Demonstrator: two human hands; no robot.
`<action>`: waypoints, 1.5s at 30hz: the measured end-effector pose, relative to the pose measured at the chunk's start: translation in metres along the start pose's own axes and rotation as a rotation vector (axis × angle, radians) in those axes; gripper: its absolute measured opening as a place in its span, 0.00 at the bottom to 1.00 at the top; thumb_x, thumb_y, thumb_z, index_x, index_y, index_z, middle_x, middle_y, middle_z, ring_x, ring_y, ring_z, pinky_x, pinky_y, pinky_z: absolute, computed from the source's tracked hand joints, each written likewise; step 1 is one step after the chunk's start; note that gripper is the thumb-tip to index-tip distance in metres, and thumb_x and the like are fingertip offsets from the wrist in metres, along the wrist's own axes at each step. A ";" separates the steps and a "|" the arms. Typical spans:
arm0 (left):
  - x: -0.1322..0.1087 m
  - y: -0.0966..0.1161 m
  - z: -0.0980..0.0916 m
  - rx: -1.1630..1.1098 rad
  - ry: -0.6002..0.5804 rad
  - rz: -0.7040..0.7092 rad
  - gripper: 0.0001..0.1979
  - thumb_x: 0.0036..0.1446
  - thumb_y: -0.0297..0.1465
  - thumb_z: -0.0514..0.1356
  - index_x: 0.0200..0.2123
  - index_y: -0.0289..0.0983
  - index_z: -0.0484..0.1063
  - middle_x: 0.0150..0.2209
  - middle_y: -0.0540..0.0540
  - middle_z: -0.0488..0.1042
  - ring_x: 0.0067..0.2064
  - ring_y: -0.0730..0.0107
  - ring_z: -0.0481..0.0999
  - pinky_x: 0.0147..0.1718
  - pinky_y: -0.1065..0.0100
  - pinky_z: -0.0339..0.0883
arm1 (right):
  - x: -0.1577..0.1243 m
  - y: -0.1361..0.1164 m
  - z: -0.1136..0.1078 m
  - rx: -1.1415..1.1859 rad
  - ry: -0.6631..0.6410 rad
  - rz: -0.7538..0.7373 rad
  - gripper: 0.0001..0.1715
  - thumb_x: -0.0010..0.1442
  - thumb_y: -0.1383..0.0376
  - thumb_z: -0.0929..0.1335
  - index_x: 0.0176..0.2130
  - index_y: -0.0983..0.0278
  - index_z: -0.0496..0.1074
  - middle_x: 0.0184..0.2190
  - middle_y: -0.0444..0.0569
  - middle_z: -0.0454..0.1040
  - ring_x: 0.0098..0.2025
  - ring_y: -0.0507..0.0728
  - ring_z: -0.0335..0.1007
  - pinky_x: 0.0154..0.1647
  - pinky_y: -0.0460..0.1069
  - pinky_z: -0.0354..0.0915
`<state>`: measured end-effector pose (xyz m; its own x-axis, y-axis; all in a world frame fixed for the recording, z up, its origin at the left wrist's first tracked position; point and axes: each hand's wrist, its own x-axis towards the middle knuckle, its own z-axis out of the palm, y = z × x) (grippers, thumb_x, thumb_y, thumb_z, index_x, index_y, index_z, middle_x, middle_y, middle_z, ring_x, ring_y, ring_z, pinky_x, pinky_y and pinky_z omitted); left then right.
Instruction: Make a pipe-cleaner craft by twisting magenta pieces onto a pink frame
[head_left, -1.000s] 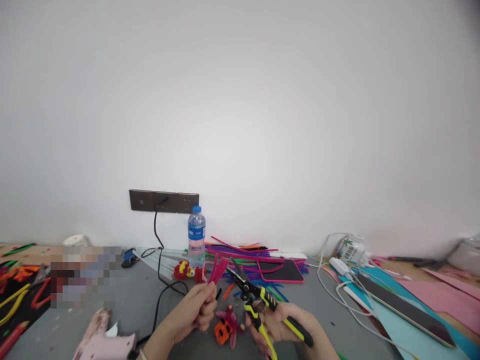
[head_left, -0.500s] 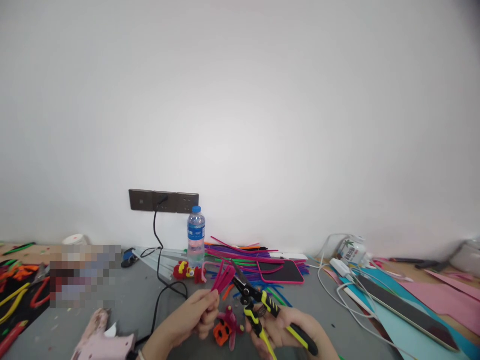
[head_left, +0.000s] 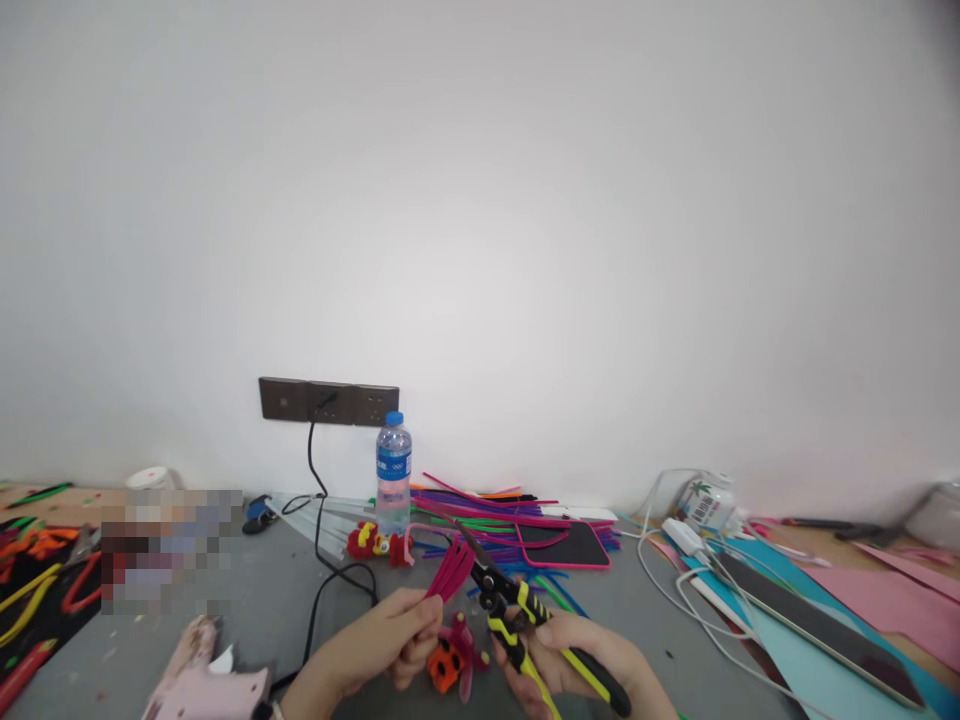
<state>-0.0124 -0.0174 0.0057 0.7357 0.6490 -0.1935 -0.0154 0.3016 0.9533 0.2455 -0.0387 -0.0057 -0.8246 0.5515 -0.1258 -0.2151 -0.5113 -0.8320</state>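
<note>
My left hand (head_left: 390, 640) pinches a small bundle of magenta pipe cleaners (head_left: 452, 568), its ends fanning up and to the right. My right hand (head_left: 577, 655) grips the yellow and black handles of a pair of pliers (head_left: 517, 620). The black jaws of the pliers point up left and sit at the tips of the bundle. Below, between my hands, an orange and magenta pipe-cleaner figure (head_left: 450, 660) lies on the grey table (head_left: 247, 610).
A water bottle (head_left: 393, 470) stands by the wall under a socket strip (head_left: 328, 401) with a black cable. Behind lie a pile of coloured pipe cleaners (head_left: 487, 510), a phone in a pink case (head_left: 564, 545), a pink glue gun (head_left: 202, 680), and chargers and coloured paper sheets (head_left: 825, 610) at right.
The magenta bundle has tilted right toward the pliers' jaws, which now reach its tips. My right hand has closed more round the handles.
</note>
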 end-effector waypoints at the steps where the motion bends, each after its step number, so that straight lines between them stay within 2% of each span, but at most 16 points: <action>1: 0.000 0.000 0.000 -0.002 0.004 0.012 0.23 0.55 0.53 0.57 0.23 0.41 0.57 0.15 0.61 0.52 0.15 0.80 0.45 0.14 0.73 0.43 | 0.001 0.001 0.000 0.003 -0.006 -0.016 0.26 0.48 0.52 0.70 0.40 0.69 0.69 0.23 0.46 0.71 0.20 0.52 0.67 0.29 0.50 0.66; 4: 0.001 -0.001 -0.001 -0.007 0.006 0.033 0.23 0.55 0.53 0.56 0.23 0.40 0.58 0.14 0.61 0.52 0.14 0.80 0.45 0.14 0.73 0.42 | 0.002 0.005 0.001 -0.009 0.023 -0.055 0.24 0.48 0.54 0.70 0.39 0.69 0.69 0.22 0.46 0.71 0.19 0.51 0.66 0.25 0.46 0.64; 9: 0.000 0.000 -0.007 -0.037 0.025 0.008 0.25 0.53 0.55 0.57 0.22 0.41 0.57 0.14 0.62 0.50 0.14 0.81 0.43 0.14 0.73 0.39 | 0.005 0.007 0.006 -0.078 0.173 -0.044 0.18 0.45 0.63 0.72 0.37 0.67 0.70 0.20 0.41 0.68 0.17 0.47 0.62 0.20 0.42 0.58; 13: -0.003 0.003 -0.009 -0.038 0.021 0.003 0.25 0.53 0.55 0.57 0.22 0.41 0.56 0.14 0.63 0.49 0.14 0.81 0.42 0.14 0.73 0.38 | 0.008 0.008 0.006 -0.091 0.196 -0.050 0.19 0.45 0.62 0.73 0.36 0.67 0.69 0.18 0.39 0.65 0.16 0.45 0.57 0.17 0.41 0.55; 20: -0.003 0.005 -0.004 0.020 0.015 -0.004 0.25 0.52 0.55 0.57 0.22 0.40 0.56 0.14 0.62 0.51 0.14 0.81 0.44 0.14 0.73 0.40 | 0.004 0.008 -0.011 -0.047 0.205 -0.225 0.17 0.51 0.60 0.73 0.37 0.65 0.67 0.18 0.37 0.63 0.14 0.44 0.52 0.16 0.41 0.54; 24: 0.004 -0.002 -0.006 0.081 0.112 0.007 0.25 0.50 0.55 0.59 0.24 0.40 0.59 0.15 0.63 0.51 0.16 0.81 0.44 0.15 0.75 0.40 | 0.003 -0.004 -0.016 -0.011 0.308 -0.471 0.19 0.49 0.57 0.73 0.38 0.63 0.69 0.21 0.39 0.62 0.18 0.47 0.53 0.21 0.44 0.57; 26: 0.008 -0.006 -0.008 0.092 0.201 0.011 0.26 0.47 0.57 0.60 0.30 0.39 0.63 0.16 0.64 0.49 0.17 0.81 0.42 0.15 0.75 0.39 | 0.002 -0.012 -0.016 -0.003 0.430 -0.581 0.22 0.46 0.57 0.74 0.39 0.62 0.70 0.24 0.42 0.65 0.23 0.51 0.59 0.28 0.47 0.61; 28: 0.012 -0.010 -0.011 0.140 0.301 0.047 0.28 0.48 0.57 0.58 0.38 0.38 0.66 0.17 0.63 0.52 0.17 0.80 0.46 0.16 0.75 0.42 | -0.002 -0.017 -0.018 -0.041 0.575 -0.621 0.23 0.46 0.57 0.74 0.41 0.61 0.70 0.26 0.44 0.66 0.27 0.54 0.62 0.33 0.50 0.62; 30: 0.014 -0.013 -0.014 0.296 0.404 0.142 0.27 0.54 0.53 0.56 0.46 0.38 0.67 0.22 0.56 0.66 0.21 0.75 0.63 0.21 0.74 0.57 | -0.009 -0.019 -0.023 -0.147 0.737 -0.588 0.21 0.49 0.56 0.71 0.43 0.60 0.70 0.30 0.46 0.69 0.32 0.57 0.66 0.38 0.52 0.63; 31: 0.014 -0.014 -0.016 0.404 0.446 0.195 0.25 0.56 0.49 0.56 0.49 0.38 0.67 0.29 0.51 0.73 0.29 0.69 0.71 0.29 0.71 0.64 | -0.014 -0.019 -0.025 -0.236 0.823 -0.555 0.21 0.50 0.56 0.70 0.44 0.60 0.70 0.32 0.46 0.70 0.35 0.58 0.67 0.40 0.52 0.63; 32: 0.014 -0.014 -0.018 0.516 0.478 0.241 0.23 0.58 0.45 0.56 0.52 0.39 0.66 0.38 0.46 0.77 0.39 0.64 0.75 0.38 0.67 0.66 | -0.018 -0.018 -0.027 -0.346 0.902 -0.516 0.21 0.51 0.57 0.70 0.45 0.60 0.70 0.35 0.47 0.72 0.38 0.60 0.68 0.43 0.53 0.62; 33: 0.014 -0.015 -0.019 0.620 0.498 0.272 0.22 0.59 0.41 0.56 0.54 0.39 0.66 0.46 0.43 0.76 0.47 0.60 0.74 0.47 0.64 0.65 | -0.022 -0.017 -0.029 -0.470 0.967 -0.475 0.22 0.51 0.57 0.70 0.46 0.60 0.70 0.37 0.48 0.73 0.42 0.61 0.68 0.47 0.54 0.61; 35: 0.014 -0.015 -0.021 0.780 0.510 0.284 0.22 0.59 0.35 0.54 0.56 0.37 0.65 0.54 0.39 0.73 0.55 0.56 0.70 0.55 0.60 0.60 | -0.028 -0.015 -0.029 -0.706 1.019 -0.375 0.28 0.48 0.60 0.70 0.50 0.60 0.68 0.44 0.50 0.73 0.49 0.64 0.66 0.53 0.55 0.59; 37: 0.014 -0.015 -0.022 0.883 0.499 0.268 0.22 0.59 0.32 0.53 0.57 0.35 0.66 0.56 0.38 0.72 0.56 0.55 0.70 0.56 0.59 0.60 | -0.029 -0.014 -0.024 -0.879 0.977 -0.263 0.32 0.46 0.64 0.70 0.53 0.61 0.67 0.50 0.51 0.73 0.54 0.65 0.65 0.56 0.55 0.57; 40: 0.015 -0.014 -0.023 0.975 0.477 0.235 0.22 0.57 0.29 0.53 0.55 0.35 0.69 0.55 0.38 0.74 0.55 0.56 0.72 0.55 0.60 0.62 | -0.025 -0.012 -0.015 -1.053 0.893 -0.128 0.31 0.45 0.68 0.66 0.51 0.63 0.67 0.48 0.50 0.75 0.50 0.63 0.68 0.53 0.53 0.60; 45: 0.016 -0.014 -0.024 1.050 0.444 0.165 0.23 0.55 0.28 0.55 0.55 0.35 0.71 0.53 0.39 0.75 0.54 0.58 0.73 0.54 0.63 0.63 | -0.021 -0.007 -0.017 -1.234 0.969 0.013 0.27 0.43 0.68 0.65 0.46 0.62 0.70 0.40 0.49 0.78 0.42 0.61 0.71 0.44 0.51 0.63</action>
<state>-0.0164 0.0053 -0.0165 0.4705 0.8783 0.0855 0.6354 -0.4044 0.6577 0.2730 -0.0352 -0.0060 -0.0814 0.9965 -0.0184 0.7334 0.0474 -0.6782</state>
